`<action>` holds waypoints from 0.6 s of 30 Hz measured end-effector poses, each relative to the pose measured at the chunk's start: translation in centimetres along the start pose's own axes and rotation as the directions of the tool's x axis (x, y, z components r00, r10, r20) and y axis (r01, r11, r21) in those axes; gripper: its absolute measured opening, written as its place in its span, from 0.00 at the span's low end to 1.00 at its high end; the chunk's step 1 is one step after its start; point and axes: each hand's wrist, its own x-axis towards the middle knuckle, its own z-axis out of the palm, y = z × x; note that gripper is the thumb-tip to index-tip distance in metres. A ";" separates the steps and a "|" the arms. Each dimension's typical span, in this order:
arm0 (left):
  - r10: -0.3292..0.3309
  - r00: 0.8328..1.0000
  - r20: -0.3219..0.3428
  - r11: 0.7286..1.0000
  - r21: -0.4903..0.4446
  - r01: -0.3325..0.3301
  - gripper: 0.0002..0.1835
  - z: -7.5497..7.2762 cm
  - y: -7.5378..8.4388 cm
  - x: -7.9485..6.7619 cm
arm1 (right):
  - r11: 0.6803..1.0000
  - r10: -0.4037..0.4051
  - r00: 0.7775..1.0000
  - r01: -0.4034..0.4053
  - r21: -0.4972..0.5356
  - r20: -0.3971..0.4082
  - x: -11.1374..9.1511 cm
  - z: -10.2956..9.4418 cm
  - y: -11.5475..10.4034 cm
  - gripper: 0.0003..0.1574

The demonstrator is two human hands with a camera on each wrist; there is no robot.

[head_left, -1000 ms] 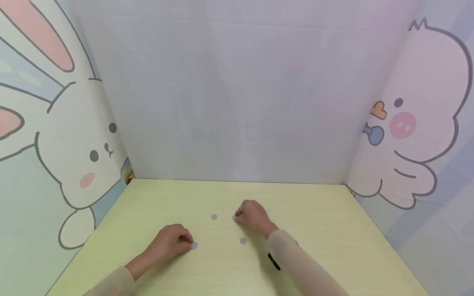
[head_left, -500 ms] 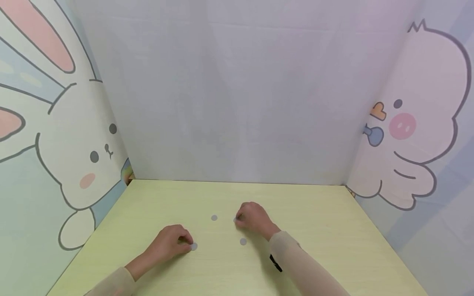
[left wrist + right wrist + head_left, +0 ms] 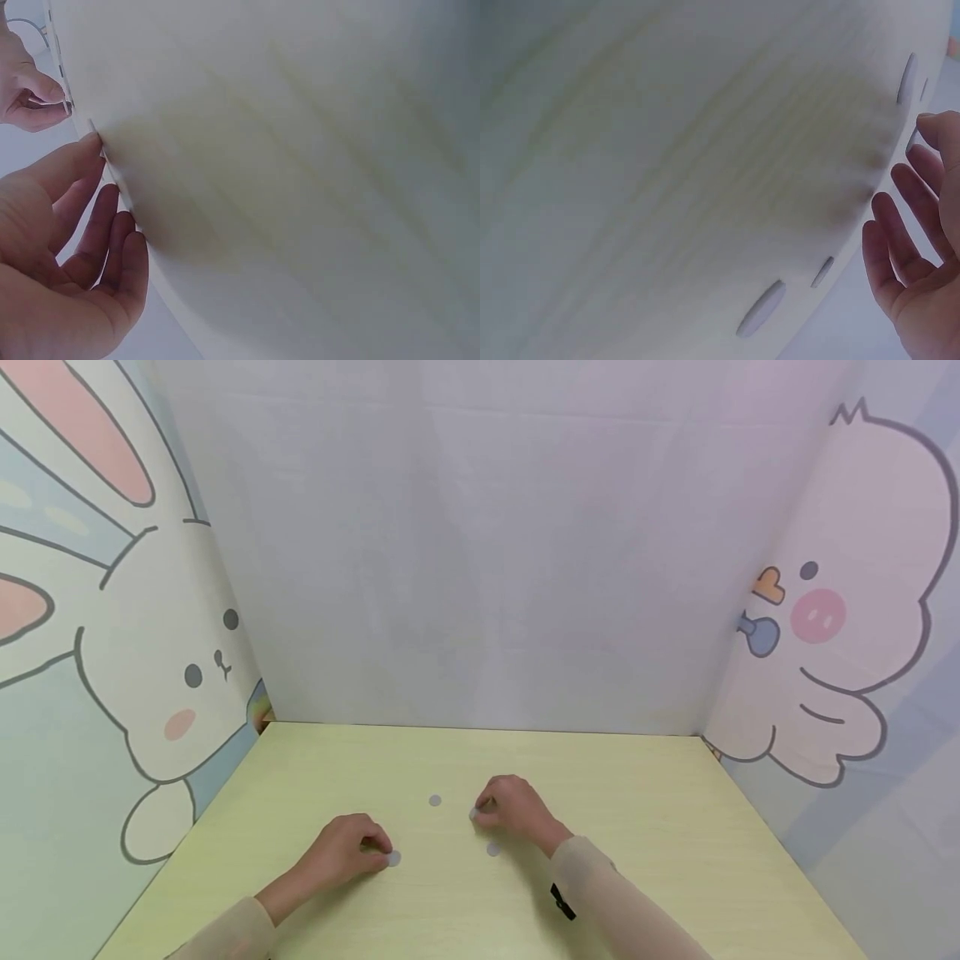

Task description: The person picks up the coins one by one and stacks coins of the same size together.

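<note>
Thin round grey discs lie about the middle of the pale wooden table (image 3: pixel 637 827). Thumb and forefinger of my left hand (image 3: pixel 341 852) pinch the edge of one disc (image 3: pixel 394 858) at the tabletop. My right hand (image 3: pixel 516 806) holds another disc (image 3: pixel 474 814) between thumb and fingertips, farther back. Between and beyond the hands lies a third disc (image 3: pixel 435 800); one more disc (image 3: pixel 492 850) sits just in front of the right hand. In the right wrist view the other fingers (image 3: pixel 900 232) are loosely bent. Whether the held discs touch the wood is hard to tell.
Further discs (image 3: pixel 761 309) show on the table in the right wrist view. A plain pale cloth (image 3: pixel 480 568) hangs behind the table's back edge. Cartoon-printed cloths, a rabbit (image 3: pixel 165 635) on the left and a chick (image 3: pixel 862 568) on the right, flank it.
My right hand has drawn a little toward me with its disc, nearer the disc in front of it. My left hand and the loose discs have stayed in place.
</note>
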 end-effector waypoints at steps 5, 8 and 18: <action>-0.002 1.000 -0.002 1.000 -0.009 0.002 0.08 0.0 0.1 -0.1 | 1.000 -0.023 1.000 0.023 0.006 -0.006 0.0 0.3 -0.8 0.06; 0.001 1.000 -0.005 1.000 -0.006 -0.001 0.08 0.0 0.1 -0.1 | 0.999 -0.041 0.999 0.041 0.013 -0.005 0.1 0.4 -1.3 0.05; 0.001 1.000 -0.010 1.000 -0.002 -0.001 0.08 0.1 -0.1 -0.2 | 0.997 -0.079 0.996 0.079 -0.009 0.029 0.2 0.8 -3.6 0.04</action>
